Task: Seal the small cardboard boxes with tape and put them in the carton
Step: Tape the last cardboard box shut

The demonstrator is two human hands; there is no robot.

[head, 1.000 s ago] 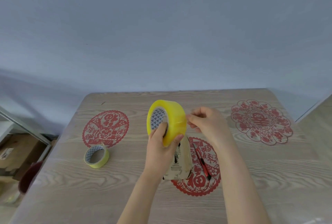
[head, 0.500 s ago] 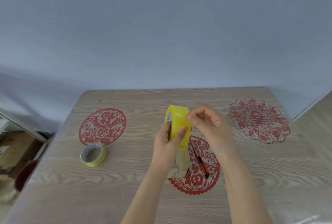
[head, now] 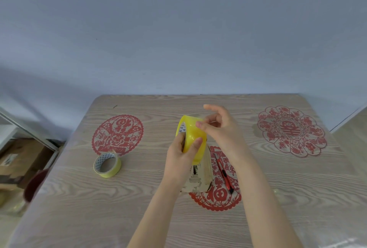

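My left hand (head: 178,160) grips a thick yellow tape roll (head: 193,138), holding it upright above the table. My right hand (head: 222,128) is at the roll's upper right edge, where thumb and forefinger pinch at the tape's end while the other fingers spread upward. A small cardboard box (head: 200,178) lies on the table directly under the roll, partly hidden by my left hand and wrist. I cannot see whether its flaps are taped.
A red utility knife (head: 224,174) lies just right of the box on a red paper-cut. A thinner, part-used tape roll (head: 107,165) lies flat on the wooden table (head: 139,208) to the left. A brown carton (head: 21,156) sits on the floor beyond the table's left edge.
My left hand has turned the roll from its face towards me to nearly edge-on. My right hand's outer fingers have opened upward while thumb and forefinger stay on the roll's edge.
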